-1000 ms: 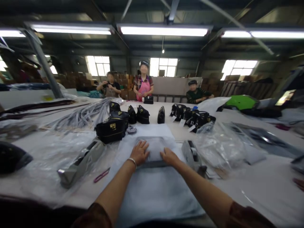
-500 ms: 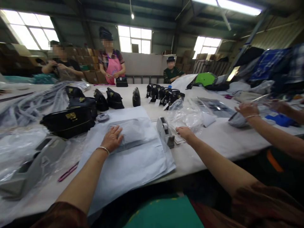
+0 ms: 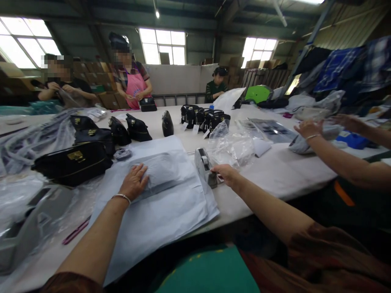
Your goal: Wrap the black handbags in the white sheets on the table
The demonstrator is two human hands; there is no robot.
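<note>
My left hand (image 3: 134, 181) lies flat, fingers stretched, on a bundle wrapped in white tissue paper (image 3: 165, 167). What the wrapping holds is hidden. Under the bundle, larger white paper sheets (image 3: 171, 215) reach the table's near edge. Just right of the paper stands a grey tape dispenser (image 3: 203, 160) with a tape roll in it. My right hand (image 3: 227, 175) is at the dispenser's near end, thumb and fingers pressed together against it; anything pinched between them is too small to make out.
Black handbags (image 3: 75, 160) stand on the left, and several small tagged ones (image 3: 195, 118) farther back. A larger grey dispenser (image 3: 39, 219) and pink-handled tool (image 3: 76, 231) lie near left. Clear plastic (image 3: 232, 146) crumples at right. A co-worker's hands (image 3: 310, 129) handle a wrapped item; other people (image 3: 134, 81) work opposite.
My right hand has moved left from beside the plastic to the tape dispenser's near end. My left hand stays flat on the wrapped bundle. The view has turned slightly right.
</note>
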